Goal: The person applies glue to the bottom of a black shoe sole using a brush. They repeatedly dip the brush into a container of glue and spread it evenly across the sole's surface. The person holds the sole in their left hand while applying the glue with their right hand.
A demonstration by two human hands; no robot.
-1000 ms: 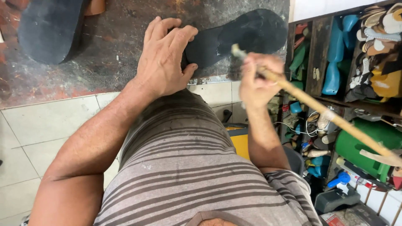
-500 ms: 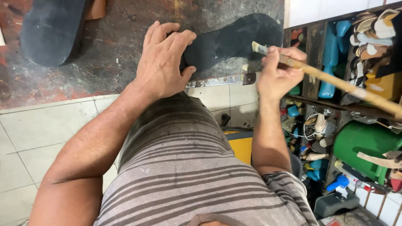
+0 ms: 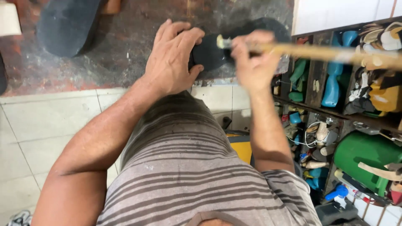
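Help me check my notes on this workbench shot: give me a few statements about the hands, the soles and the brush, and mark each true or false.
1. The left hand presses down on a dark shoe sole lying on the worn workbench. True.
2. The right hand is empty. False: it grips a brush with a long wooden handle.
3. The brush's bristle end is at the sole that the left hand holds. True.
4. A second dark sole lies farther left on the bench, touched by neither hand. True.
5. The shelves on the right are bare. False: they hold blue and green shoe forms and other odds and ends.
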